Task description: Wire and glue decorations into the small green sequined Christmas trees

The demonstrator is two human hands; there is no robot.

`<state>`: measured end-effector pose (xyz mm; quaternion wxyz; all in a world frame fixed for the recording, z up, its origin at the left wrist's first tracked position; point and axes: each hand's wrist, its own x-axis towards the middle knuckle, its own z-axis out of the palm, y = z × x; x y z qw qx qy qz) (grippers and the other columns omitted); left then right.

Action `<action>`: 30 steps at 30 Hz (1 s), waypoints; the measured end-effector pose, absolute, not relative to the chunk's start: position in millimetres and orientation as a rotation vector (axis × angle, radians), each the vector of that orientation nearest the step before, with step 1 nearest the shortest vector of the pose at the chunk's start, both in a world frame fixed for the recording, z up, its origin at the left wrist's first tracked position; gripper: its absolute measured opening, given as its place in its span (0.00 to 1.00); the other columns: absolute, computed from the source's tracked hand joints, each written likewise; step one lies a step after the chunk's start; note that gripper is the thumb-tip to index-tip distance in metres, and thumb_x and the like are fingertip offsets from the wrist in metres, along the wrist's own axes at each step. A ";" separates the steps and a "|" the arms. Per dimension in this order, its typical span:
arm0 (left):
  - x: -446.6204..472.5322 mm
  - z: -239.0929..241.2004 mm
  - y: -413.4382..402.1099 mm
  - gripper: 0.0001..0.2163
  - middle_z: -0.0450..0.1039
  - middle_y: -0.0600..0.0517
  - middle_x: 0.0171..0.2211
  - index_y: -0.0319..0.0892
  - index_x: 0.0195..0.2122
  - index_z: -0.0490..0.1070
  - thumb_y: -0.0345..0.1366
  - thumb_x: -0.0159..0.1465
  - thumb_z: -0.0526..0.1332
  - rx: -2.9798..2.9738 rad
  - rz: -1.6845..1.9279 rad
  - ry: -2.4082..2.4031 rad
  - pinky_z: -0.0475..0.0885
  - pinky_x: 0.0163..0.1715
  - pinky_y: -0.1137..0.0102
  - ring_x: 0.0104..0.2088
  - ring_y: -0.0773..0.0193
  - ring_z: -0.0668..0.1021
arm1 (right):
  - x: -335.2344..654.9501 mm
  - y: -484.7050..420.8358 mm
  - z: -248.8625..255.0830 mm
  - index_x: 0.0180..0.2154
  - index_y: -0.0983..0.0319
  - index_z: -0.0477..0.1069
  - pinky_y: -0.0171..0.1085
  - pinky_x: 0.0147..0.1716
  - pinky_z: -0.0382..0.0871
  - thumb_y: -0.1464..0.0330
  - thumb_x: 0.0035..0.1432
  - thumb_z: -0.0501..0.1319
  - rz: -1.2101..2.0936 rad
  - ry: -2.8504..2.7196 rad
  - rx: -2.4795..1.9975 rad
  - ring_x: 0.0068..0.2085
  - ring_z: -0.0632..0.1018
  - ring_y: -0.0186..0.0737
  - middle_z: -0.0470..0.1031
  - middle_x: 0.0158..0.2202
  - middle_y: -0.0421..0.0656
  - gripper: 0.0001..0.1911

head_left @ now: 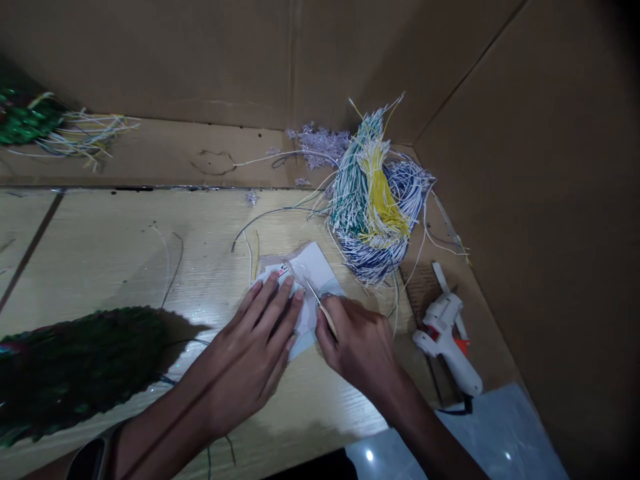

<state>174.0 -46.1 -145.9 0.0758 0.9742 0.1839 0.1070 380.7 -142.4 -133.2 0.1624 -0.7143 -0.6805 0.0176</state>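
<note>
My left hand (pixel 255 347) lies flat with its fingers stretched over a white card (pixel 313 263). Clear plastic (pixel 273 262) shows along the card's upper edge, near a small printed label (pixel 283 269). In my right hand (pixel 355 333) is a slim tool with a pale handle (pixel 329 321) and a thin metal tip (pixel 313 291). That tip points at the card's surface, just right of my left fingertips. Whether the tip is a blade or a point cannot be made out.
Green, yellow and blue wire bundles (pixel 370 200) lie at the back right, beside clear purplish star-shaped pieces (pixel 320 143). A white glue gun (pixel 447 340) rests at right. Green tinsel (pixel 85 367) lies at left, with another tinsel bundle (pixel 30 120) behind. Cardboard walls (pixel 200 60) stand behind.
</note>
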 end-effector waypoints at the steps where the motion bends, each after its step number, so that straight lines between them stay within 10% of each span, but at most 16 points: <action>1: 173.9 -146.7 -46.1 0.29 0.56 0.32 0.79 0.30 0.77 0.63 0.39 0.78 0.56 2.923 0.318 0.552 0.59 0.78 0.42 0.81 0.34 0.55 | 380.5 -141.8 -132.6 0.38 0.57 0.67 0.41 0.30 0.55 0.69 0.76 0.57 0.032 -1.971 -2.044 0.29 0.78 0.38 0.77 0.30 0.38 0.08; 30: 173.5 -138.7 -39.2 0.27 0.60 0.32 0.78 0.32 0.74 0.67 0.37 0.76 0.58 2.904 0.303 0.521 0.61 0.78 0.41 0.81 0.35 0.58 | 382.7 -133.5 -131.2 0.46 0.58 0.68 0.42 0.30 0.60 0.63 0.81 0.52 0.115 -2.008 -2.092 0.34 0.81 0.43 0.82 0.35 0.43 0.10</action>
